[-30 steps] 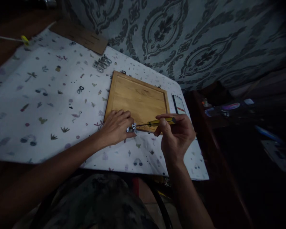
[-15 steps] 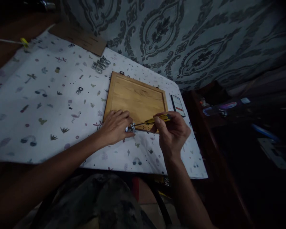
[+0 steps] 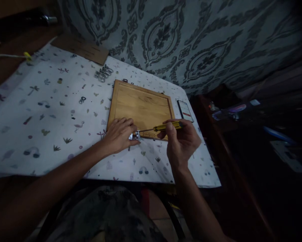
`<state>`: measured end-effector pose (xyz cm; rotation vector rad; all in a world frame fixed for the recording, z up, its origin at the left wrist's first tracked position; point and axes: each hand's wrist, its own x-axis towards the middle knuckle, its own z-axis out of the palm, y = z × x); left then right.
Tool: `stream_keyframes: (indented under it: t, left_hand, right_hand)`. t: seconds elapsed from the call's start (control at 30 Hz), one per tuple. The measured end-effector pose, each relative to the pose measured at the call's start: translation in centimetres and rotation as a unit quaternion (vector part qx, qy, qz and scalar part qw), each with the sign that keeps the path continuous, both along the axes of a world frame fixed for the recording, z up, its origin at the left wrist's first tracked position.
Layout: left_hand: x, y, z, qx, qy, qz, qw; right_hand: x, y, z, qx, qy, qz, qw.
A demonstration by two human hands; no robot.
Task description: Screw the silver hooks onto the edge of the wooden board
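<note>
Although the light is dim, the rectangular yellow-brown wooden panel [image 3: 144, 105] shows its grain plainly, with darker wavy streaks toward its far side, a raised border framing the flat middle, and a few small dark dots along its near edge. At that near edge, toward the panel's left corner, sits a small shiny silver metal fitting [image 3: 134, 136], its finer shape too small to make out. The bare left hand [image 3: 119, 136] lies over the panel's near left corner, fingers bent on the wood and thumb stretched below the edge, so that the fitting is gripped at the hand's right side, between forefinger and thumb. Over the panel's near right part, the bare right hand [image 3: 181, 143] grasps a slim screwdriver with a yellow-and-black handle [image 3: 164, 127]; the handle points away to the left out of the fingers, and its thin metal shaft crosses above the panel's near edge to the fitting, though the exact contact is hard to see. Beyond the panel's far left corner lies a cluster of grey metal pieces [image 3: 103, 73], and just past its right edge rests a black-edged phone with a lit screen [image 3: 185, 111]. Under the panel spreads a white printed tablecloth [image 3: 65, 122].
</note>
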<state>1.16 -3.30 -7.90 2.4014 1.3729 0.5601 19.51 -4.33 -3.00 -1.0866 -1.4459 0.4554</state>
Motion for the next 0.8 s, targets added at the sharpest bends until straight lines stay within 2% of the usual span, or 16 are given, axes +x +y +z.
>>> stream_keyframes:
  t: [0.4, 0.6, 0.8]
  left_hand:
    - [0.16, -0.05, -0.01, 0.009, 0.016, 0.005, 1.0]
    - [0.2, 0.04, 0.06, 0.003, 0.011, 0.004, 1.0]
    - [0.14, 0.0, -0.03, 0.004, 0.001, 0.008, 1.0]
  right_hand:
    - [-0.1, 0.55, -0.46, -0.014, -0.005, 0.015, 1.0]
    - [0.37, 0.83, -0.38, -0.019, -0.088, 0.005, 0.996]
    - [0.44, 0.38, -0.09, -0.02, -0.12, 0.026, 0.992]
